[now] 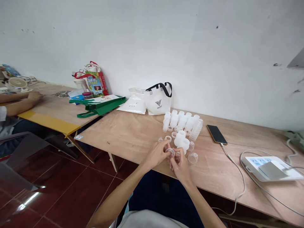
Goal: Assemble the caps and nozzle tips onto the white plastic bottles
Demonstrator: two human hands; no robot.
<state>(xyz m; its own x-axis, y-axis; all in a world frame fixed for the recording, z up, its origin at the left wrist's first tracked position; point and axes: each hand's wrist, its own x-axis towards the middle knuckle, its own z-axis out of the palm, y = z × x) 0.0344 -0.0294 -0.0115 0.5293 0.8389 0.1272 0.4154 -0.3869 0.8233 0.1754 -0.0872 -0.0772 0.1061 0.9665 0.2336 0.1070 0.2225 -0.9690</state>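
Note:
Close to the table's front edge, both my hands hold one small clear plastic ring (170, 151). The fingers of my left hand (158, 154) pinch its left side. On its other side, my right hand (180, 163) grips with curled fingers, partly hiding what lies in them. Just beyond stands a cluster of frosted white bottles (181, 141). Several loose rings lie around it, among them a white ring (168, 138) and a small clear cap (160, 139). A clear cup (193, 157) rests on its side right of my right hand.
Rows of frosted bottles (181, 119) and a leaning stack of clear cups (196, 129) stand farther back. A white bag (158, 100) sits by the wall. Rightward lie a phone (217, 134) on a cable and a white device (273, 168). A co-worker's arm (21, 103) rests on the left table.

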